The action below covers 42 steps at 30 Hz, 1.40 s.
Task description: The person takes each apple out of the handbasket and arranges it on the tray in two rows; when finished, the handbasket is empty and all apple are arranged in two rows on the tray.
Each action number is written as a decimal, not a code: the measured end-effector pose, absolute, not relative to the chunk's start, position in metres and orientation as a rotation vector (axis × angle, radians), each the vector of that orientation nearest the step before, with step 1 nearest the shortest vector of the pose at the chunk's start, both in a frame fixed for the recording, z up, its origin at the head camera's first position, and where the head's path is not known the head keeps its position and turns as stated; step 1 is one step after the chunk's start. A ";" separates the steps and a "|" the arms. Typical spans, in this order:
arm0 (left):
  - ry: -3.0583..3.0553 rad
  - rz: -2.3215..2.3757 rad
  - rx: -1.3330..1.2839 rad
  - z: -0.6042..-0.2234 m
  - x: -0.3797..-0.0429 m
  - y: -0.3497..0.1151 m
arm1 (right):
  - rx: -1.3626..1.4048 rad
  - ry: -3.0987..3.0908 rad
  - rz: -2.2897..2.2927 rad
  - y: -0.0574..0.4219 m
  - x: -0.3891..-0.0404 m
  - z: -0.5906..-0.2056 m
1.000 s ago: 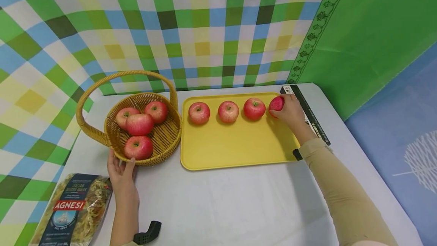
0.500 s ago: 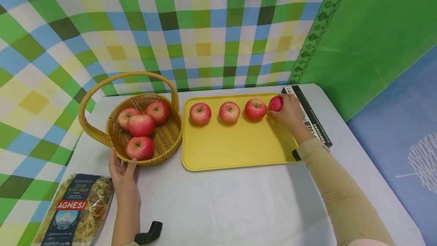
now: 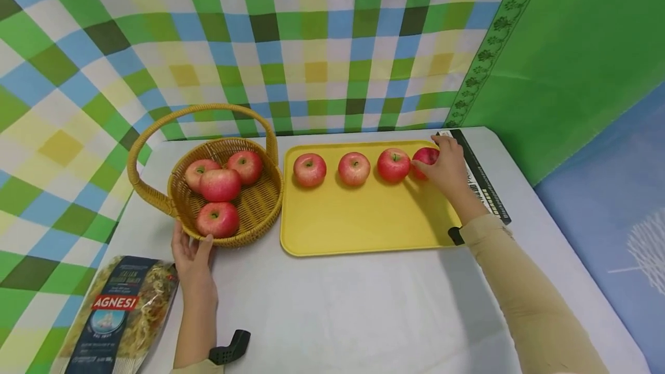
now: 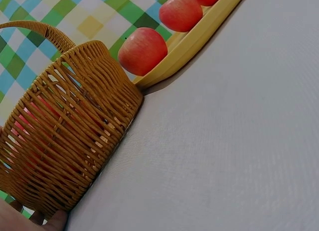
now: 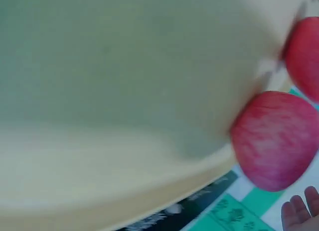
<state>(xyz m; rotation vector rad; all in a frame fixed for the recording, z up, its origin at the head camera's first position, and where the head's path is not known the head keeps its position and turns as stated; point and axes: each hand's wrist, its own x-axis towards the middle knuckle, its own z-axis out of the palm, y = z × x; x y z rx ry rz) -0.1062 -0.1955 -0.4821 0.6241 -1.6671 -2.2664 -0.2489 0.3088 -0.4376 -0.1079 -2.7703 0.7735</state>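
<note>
My left hand (image 3: 193, 255) holds the near-left side of a wicker basket (image 3: 257, 212), thumb at its rim; in the left wrist view, fingertips (image 4: 56, 221) show low against the weave (image 4: 75, 126). Several red apples (image 3: 217, 220) lie inside, one on top of others. On the yellow tray (image 3: 337, 224), several apples form a row along the far side. My right hand (image 3: 451, 169) is at the rightmost apple (image 3: 425, 157), partly covering it in the head view. In the right wrist view, its extended fingers (image 5: 298, 211) are apart from that apple (image 5: 274, 141).
An Agnesi pasta bag (image 3: 116, 316) lies at the left near my left forearm. Right of the tray, partly behind my right hand, is a long black-and-white box (image 3: 485, 183). A checkered cloth (image 3: 312, 45) hangs behind the white table (image 3: 337, 310).
My right hand has let go of the rightmost apple, its fingers spreading away from it. That apple now sits on the tray. The left hand stays at the basket.
</note>
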 end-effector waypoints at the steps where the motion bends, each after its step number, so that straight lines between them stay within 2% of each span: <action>1: -1.673 -2.267 0.614 -0.482 -0.107 -0.195 | -0.105 -2.755 0.785 0.308 -0.247 -0.433; 6: -1.667 -2.281 0.605 -0.481 -0.112 -0.193 | -0.045 -2.664 0.883 0.288 -0.239 -0.413; 13: -1.642 -2.287 0.642 -0.481 -0.111 -0.193 | 0.195 -2.526 1.040 0.234 -0.225 -0.393; 28: -1.659 -2.288 0.623 -0.479 -0.109 -0.194 | 0.570 -2.567 1.260 0.108 -0.202 -0.397; 42: -1.653 -2.294 0.615 -0.483 -0.106 -0.196 | 0.678 -2.728 1.473 0.005 -0.203 -0.401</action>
